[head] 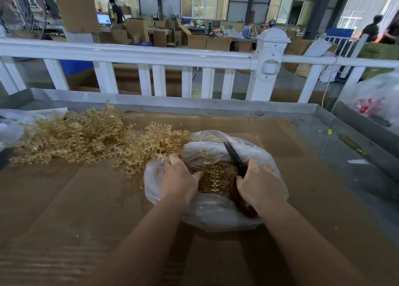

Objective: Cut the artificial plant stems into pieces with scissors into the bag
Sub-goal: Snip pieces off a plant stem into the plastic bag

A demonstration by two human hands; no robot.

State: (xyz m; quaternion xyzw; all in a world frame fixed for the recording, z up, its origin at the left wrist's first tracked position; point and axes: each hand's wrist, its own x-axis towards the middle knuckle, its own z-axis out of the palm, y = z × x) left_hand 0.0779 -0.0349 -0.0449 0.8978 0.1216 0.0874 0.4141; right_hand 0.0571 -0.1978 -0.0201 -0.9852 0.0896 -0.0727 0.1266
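Note:
A clear plastic bag [216, 218] lies open on the cardboard-covered table, with golden cut plant pieces [213, 182] inside. My left hand [180, 178] rests at the bag's left side, fingers curled into the pieces. My right hand [259, 185] grips the dark scissors [233, 154], whose closed blades point up and away over the bag. A pile of uncut golden artificial plant stems [86, 136] lies to the left of the bag.
A metal rim [194, 105] edges the table, with a white railing [151, 54] behind it. Another plastic bag [375, 99] sits at the far right. A small yellow tag [329, 131] and scraps lie on the right side. People work among cardboard boxes in the background.

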